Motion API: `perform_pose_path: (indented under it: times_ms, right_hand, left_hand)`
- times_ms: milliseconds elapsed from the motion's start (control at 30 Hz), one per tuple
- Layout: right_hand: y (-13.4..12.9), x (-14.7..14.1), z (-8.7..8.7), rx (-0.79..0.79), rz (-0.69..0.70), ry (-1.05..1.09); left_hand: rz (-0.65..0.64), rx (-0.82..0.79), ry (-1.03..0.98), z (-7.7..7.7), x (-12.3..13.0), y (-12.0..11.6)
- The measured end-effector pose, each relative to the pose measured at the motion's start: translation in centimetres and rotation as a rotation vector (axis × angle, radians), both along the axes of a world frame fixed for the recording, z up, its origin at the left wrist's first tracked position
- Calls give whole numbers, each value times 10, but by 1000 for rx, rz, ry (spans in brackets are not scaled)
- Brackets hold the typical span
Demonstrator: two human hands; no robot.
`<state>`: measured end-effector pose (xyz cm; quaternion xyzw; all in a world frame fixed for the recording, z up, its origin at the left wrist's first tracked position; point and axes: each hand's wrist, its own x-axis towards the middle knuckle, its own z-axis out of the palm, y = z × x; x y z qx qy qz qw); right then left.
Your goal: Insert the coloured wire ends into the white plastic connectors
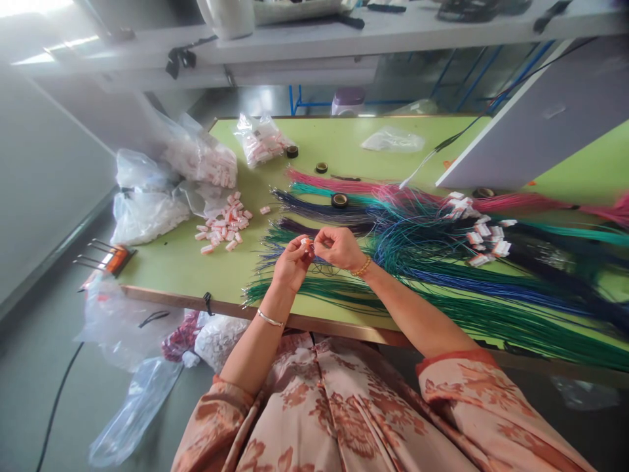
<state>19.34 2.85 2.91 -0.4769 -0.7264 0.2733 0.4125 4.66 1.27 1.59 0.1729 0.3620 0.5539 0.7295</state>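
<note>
Over the front of the green table, my left hand point(293, 263) pinches a small white-and-orange plastic connector point(306, 242). My right hand point(339, 248) is closed in a pinch right beside it, at the connector's right end; a thin wire seems to be between those fingertips, though its end is hidden. Under and around both hands lie bundles of green wires point(442, 308), blue wires point(432, 283) and dark wires point(314, 204), their metal-tipped ends facing left. A pile of loose connectors point(226, 224) lies to the left. Connectors fitted on wires point(486, 239) rest on the bundles at right.
Clear bags of connectors point(263, 139) and a white bag point(147, 210) stand at the back left. Tape rolls point(339, 200) sit among the pink wires point(339, 180). A pronged orange stand point(116, 260) is at the left edge. A shelf point(314, 39) spans above; a panel point(535, 124) rises right.
</note>
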Motion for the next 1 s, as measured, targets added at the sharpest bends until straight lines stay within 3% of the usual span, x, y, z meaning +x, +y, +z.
perform_pose_path:
  times_ms: [267,400,633,733,867,1000]
  right_hand:
    - [2,-3,-8,13,56,-58]
    - [5,0,-7,28,133,-89]
    - [4,-4,-14,52,69,-150]
    - [9,-1,-9,24,122,-148]
    - [46,6,7,16,163,-99]
    - [111,2,10,-1,-51,-233]
  left_hand:
    - [108,32,144,-9,8,-1]
    - [104,46,171,-8,5,1]
    - [107,41,235,-6,7,0]
    - [96,55,253,-4,6,3]
    - [118,68,227,-4,-2,13]
    - [108,40,203,-10,-9,21]
